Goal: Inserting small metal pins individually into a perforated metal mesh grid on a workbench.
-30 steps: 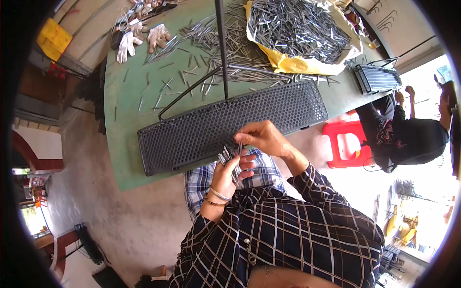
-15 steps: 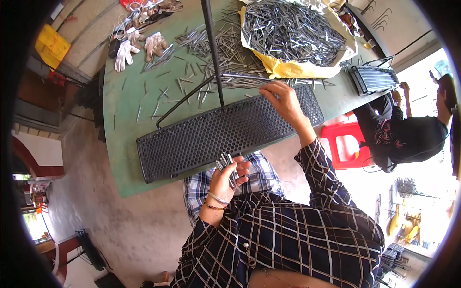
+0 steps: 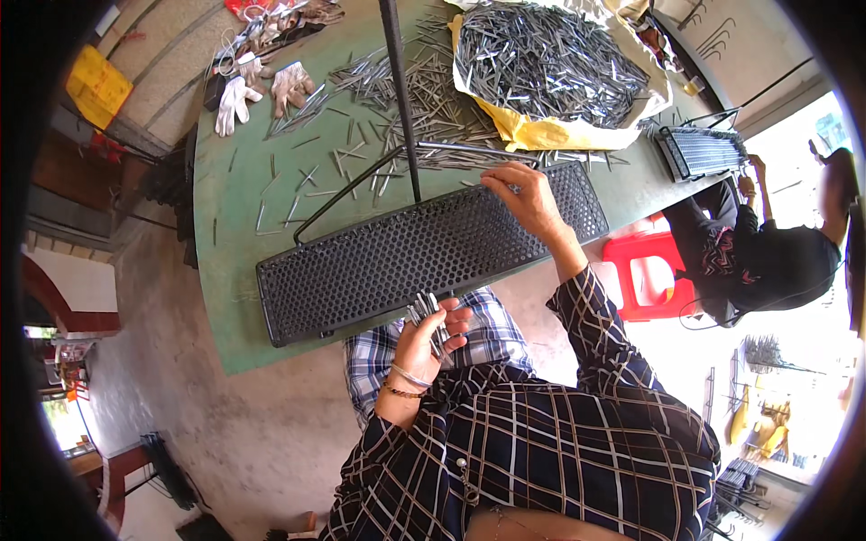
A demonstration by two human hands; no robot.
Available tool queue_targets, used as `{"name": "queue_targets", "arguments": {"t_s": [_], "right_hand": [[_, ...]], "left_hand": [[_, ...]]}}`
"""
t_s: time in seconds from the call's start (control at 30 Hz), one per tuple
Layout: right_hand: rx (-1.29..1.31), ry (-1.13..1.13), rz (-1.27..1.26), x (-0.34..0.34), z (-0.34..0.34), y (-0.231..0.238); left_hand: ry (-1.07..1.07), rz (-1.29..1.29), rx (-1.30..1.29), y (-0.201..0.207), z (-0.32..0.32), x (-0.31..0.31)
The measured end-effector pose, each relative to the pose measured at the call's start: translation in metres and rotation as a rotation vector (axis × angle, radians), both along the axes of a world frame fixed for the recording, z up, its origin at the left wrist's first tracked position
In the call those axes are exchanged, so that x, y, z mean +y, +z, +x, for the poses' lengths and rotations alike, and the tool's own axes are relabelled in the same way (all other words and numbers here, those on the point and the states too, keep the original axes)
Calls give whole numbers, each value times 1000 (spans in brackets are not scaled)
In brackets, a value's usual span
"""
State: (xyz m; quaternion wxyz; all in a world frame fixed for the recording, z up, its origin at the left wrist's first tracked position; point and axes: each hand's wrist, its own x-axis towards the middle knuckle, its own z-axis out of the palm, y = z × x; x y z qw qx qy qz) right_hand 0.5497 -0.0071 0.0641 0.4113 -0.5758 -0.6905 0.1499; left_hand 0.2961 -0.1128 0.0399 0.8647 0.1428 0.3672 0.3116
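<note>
Since one second earlier, the right hand point(image 3: 529, 198) has been moved from the metal rods point(image 3: 419, 309) in the left hand point(image 3: 424, 332) to above the far right part of the perforated panel point(image 3: 379, 257). Its fingertips are drawn close together (whether a rod is pinched cannot be told). At the panel's near edge, the bundled rods are gripped by the curled left hand. The panel is laid on the green table point(image 3: 230, 302). Beyond its far edge, loose rods point(image 3: 440, 115) are scattered, and a rod-filled sack point(image 3: 564, 136) is placed toward its right end.
</note>
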Motion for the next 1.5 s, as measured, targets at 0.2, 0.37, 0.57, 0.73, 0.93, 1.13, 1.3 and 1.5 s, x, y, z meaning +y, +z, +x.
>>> {"name": "queue_targets", "arguments": {"t_s": [0.2, 0.37, 0.57, 0.73, 0.93, 1.13, 1.3, 1.5], "right_hand": [[216, -105, -85, -2, 4, -22], [69, -71, 9, -4, -1, -26], [-49, -6, 93, -4, 1, -23], [-13, -127, 112, -12, -11, -4], [352, 369, -416, -55, -71, 4], [510, 480, -627, -68, -90, 2], [640, 311, -760, -68, -100, 0], [655, 254, -769, -64, -120, 8]], "left_hand": [[-21, 2, 11, 0, 2, 1], [-19, -11, 22, 0, 2, 0], [-20, -2, 25, 0, 1, -2], [-20, 23, -41, -3, 2, 0], [-6, 74, -75, 2, -6, 2], [-2, 128, -85, 11, -4, 1], [50, 156, -21, 0, -12, -4], [152, 168, 56, -1, -24, -5]]}}
